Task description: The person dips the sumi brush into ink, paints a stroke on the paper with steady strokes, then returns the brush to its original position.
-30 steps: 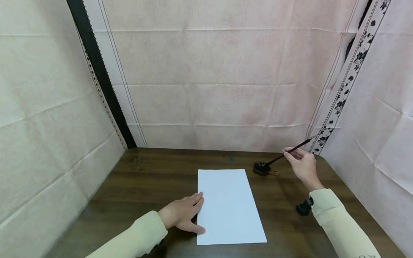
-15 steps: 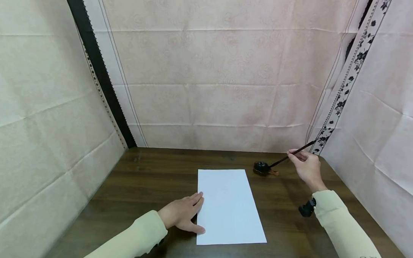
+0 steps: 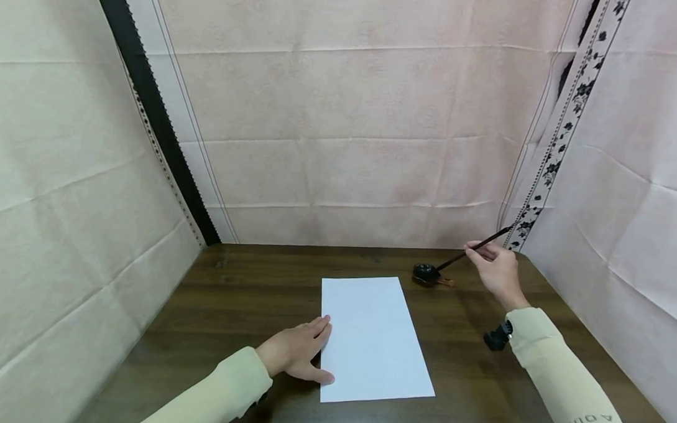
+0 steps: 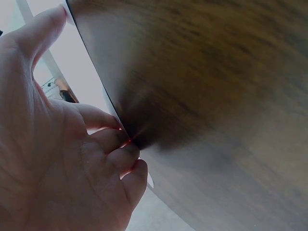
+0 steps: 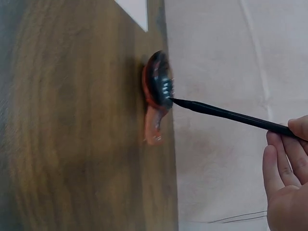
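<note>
My right hand (image 3: pixel 499 274) pinches a dark writing brush (image 3: pixel 454 260) between thumb and fingers, its shaft slanting up to the right. In the right wrist view the brush's pointed black tip (image 5: pixel 179 101) is right at the edge of a glossy black, rounded ink dish (image 5: pixel 158 79) with a reddish-brown base and a short tail-like end. My left hand (image 3: pixel 300 350) lies with spread, straight fingers over the left edge of a blank white sheet of paper (image 3: pixel 373 341). From the left wrist, the fingertips (image 4: pixel 126 156) show along the paper's edge.
The brown wooden table (image 3: pixel 251 289) carries the paper in its middle and the ink dish behind it on the right. Pale cloth (image 3: pixel 336 143) hangs behind the table and at both sides. A small black device (image 3: pixel 498 336) is strapped to the right wrist.
The right hand with the brush drew a little to the right, then came back left toward the ink dish. The left hand and the paper stay put; the head view shifts slightly.
</note>
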`<state>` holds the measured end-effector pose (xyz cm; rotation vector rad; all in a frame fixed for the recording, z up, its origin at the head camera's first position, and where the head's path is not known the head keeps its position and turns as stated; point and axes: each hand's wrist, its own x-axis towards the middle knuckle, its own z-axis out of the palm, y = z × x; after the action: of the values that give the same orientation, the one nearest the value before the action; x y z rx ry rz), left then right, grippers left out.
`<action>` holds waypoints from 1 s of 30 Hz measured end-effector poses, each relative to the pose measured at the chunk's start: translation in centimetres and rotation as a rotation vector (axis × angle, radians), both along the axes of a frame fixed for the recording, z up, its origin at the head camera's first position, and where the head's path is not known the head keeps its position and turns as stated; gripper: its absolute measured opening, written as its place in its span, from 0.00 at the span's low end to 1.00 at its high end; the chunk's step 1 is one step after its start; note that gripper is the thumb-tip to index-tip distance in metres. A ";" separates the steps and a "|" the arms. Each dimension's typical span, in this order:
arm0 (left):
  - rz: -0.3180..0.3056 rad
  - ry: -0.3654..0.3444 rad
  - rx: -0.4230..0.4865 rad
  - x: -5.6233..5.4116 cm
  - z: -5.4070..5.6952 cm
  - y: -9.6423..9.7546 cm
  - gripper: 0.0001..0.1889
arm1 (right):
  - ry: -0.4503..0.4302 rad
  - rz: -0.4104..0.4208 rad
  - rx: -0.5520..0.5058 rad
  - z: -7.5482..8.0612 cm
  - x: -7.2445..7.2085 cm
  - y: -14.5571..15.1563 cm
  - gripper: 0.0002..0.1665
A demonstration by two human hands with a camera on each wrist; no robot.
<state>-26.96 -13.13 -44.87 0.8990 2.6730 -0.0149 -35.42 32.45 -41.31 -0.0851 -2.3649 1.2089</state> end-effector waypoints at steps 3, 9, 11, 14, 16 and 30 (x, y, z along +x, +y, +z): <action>-0.001 0.005 0.001 0.1 -0.1 0.0 0.57 | -0.002 -0.015 0.029 -0.5 0.2 0.1 0.17; -0.001 0.000 0.003 0.2 0.1 0.1 0.57 | 0.021 -0.029 0.043 -0.8 0.3 0.3 0.16; 0.002 -0.004 0.005 0.2 0.2 0.1 0.57 | 0.025 -0.027 0.050 -0.7 0.2 0.4 0.16; 0.004 -0.006 0.001 0.2 0.3 0.1 0.57 | 0.028 -0.028 0.043 -0.4 0.2 0.5 0.17; 0.004 -0.003 0.000 0.2 0.3 0.1 0.57 | 0.024 -0.032 0.040 -0.2 0.1 0.5 0.17; 0.008 0.002 0.007 0.2 0.2 0.0 0.57 | -0.021 -0.006 0.026 -0.4 0.3 0.0 0.19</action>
<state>-26.77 -13.14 -44.62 0.8908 2.6802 -0.0052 -35.16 32.40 -41.75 -0.0963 -2.3961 1.1797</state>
